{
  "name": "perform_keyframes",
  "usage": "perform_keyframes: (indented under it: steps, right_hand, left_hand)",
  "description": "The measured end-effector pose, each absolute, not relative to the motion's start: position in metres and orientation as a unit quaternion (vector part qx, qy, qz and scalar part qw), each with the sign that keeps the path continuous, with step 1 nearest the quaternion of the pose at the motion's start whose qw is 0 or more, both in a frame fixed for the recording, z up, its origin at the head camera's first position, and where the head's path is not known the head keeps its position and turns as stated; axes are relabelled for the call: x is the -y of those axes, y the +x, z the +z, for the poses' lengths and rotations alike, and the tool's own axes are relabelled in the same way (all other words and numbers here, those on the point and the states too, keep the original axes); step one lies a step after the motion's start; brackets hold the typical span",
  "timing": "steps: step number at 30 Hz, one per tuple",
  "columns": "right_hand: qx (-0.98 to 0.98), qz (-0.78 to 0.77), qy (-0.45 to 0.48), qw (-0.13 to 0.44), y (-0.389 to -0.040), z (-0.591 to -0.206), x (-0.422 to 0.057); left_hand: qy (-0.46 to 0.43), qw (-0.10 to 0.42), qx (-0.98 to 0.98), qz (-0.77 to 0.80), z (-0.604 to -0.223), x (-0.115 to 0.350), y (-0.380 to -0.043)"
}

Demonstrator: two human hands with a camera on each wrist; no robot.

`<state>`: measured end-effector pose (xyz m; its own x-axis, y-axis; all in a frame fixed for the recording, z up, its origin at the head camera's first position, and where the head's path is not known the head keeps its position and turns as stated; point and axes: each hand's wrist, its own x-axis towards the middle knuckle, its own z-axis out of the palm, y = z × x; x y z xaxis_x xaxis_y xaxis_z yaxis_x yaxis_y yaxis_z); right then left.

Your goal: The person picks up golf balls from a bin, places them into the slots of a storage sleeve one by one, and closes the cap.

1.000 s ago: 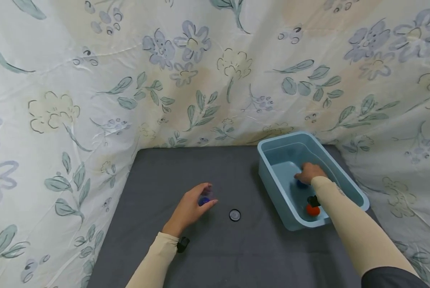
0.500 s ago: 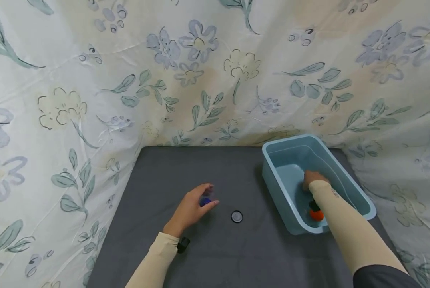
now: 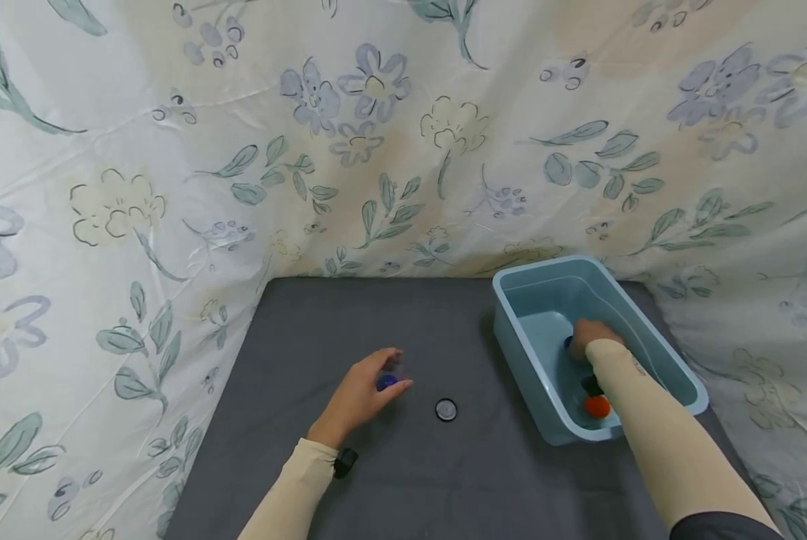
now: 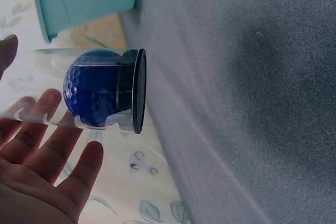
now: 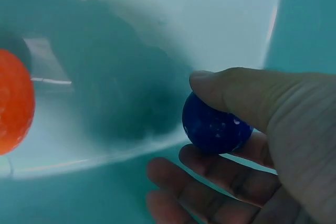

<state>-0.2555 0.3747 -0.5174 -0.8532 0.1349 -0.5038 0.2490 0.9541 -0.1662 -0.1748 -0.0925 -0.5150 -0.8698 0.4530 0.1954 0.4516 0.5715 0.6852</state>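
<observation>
My left hand (image 3: 356,394) holds a clear cylindrical tube (image 4: 44,69) above the dark table, thumb on one side and fingers on the other. Inside the tube, a blue golf ball (image 4: 94,90) sits against the black-rimmed end (image 4: 139,92). My right hand (image 3: 594,337) is down inside the light blue bin (image 3: 521,364). Its thumb and fingers pinch another blue golf ball (image 5: 215,129), seen closely in the right wrist view. An orange ball (image 3: 597,406) lies in the bin near that wrist, partly cut off in the right wrist view.
A small round disc with a black rim and grey middle (image 3: 446,409) lies on the dark table cloth (image 3: 376,307), between my left hand and the bin. Floral fabric (image 3: 349,187) hangs behind and at both sides of the table.
My right hand has closed around the blue golf ball in the bin and shifted slightly. The left hand keeps holding the tube in nearly the same place. The head view has shifted a little.
</observation>
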Motion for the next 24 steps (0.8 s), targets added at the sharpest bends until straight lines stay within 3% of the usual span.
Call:
perform_keyframes:
  steps: [10,24]
  right_hand:
    - [-0.964,-0.168,0.096,0.181,-0.246,-0.499,-0.372]
    - [-0.971,-0.215,0.043,0.099,-0.223,-0.448,-0.326]
  left_hand:
    - [0.265,-0.009,-0.886,0.379,-0.517,0.095,-0.173]
    - [0.278,-0.012,-0.886,0.372,-0.515,0.089,-0.174]
